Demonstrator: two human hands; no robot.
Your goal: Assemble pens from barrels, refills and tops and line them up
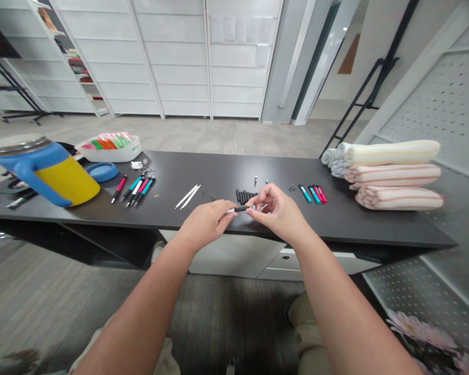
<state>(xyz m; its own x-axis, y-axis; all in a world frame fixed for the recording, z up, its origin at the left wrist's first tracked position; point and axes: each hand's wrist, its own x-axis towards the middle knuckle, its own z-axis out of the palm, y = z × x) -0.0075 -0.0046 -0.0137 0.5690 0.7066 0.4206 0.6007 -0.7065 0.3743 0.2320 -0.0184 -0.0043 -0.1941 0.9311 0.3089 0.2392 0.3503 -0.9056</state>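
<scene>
My left hand (205, 221) is closed on a pen (241, 209) with a black grip section, held level over the table's front edge. The thumb and forefinger of my right hand (279, 211) pinch at the pen's right end, where a small shiny tip shows; the fingers partly hide it. Just behind the hands lies a row of black rubber grips (242, 196). Thin white refills (188, 197) rest left of my left hand, with tiny springs (213, 197) nearby. Turquoise and pink pen barrels (313, 194) are lined up right of my right hand.
On the dark table (203, 166), several whole pens (140, 190) lie at left, near a blue-yellow mug (62, 174), a blue lid (102, 171) and a white basket (133, 150) of colourful packets. Rolled striped towels (394, 177) are stacked at right. A small metal piece (255, 180) lies behind the grips.
</scene>
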